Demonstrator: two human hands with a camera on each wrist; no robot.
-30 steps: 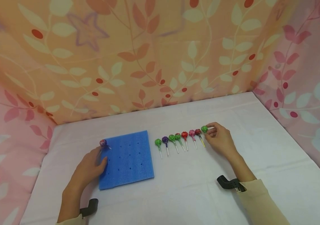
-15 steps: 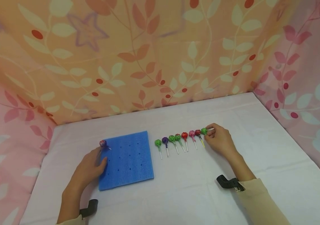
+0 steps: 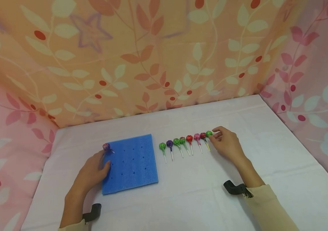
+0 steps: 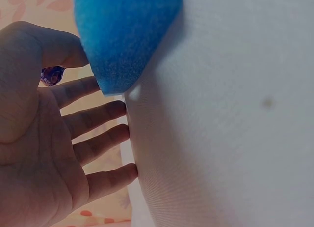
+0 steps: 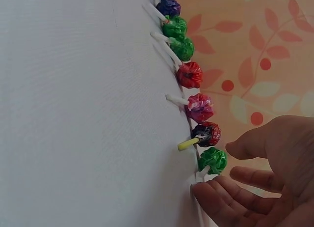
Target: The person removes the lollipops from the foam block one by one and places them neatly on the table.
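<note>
A blue foam board [image 3: 132, 166] with small holes lies on the white table. My left hand [image 3: 90, 171] rests at its left edge, thumb against the foam and the other fingers extended, as the left wrist view shows. Near those fingertips, a purple-and-red wrapped lollipop [image 3: 106, 147] stands at the board's upper left corner. To the right, my right hand [image 3: 227, 144] is beside a green lollipop [image 3: 208, 133], the last of a row. In the right wrist view thumb and fingers are parted around this green lollipop [image 5: 214, 160], loosely bent.
Several more lollipops lie side by side between board and right hand, among them a green one [image 3: 162, 146], a purple one [image 3: 169, 143], a red one [image 3: 189, 138] and a dark red one with a yellow stick [image 3: 203, 135]. Patterned curtains [image 3: 164, 64] enclose the table's back and sides.
The end green lollipop has come down slightly into line with the row, and the right fingers have let go of it and parted. The left hand and foam board stay in place.
</note>
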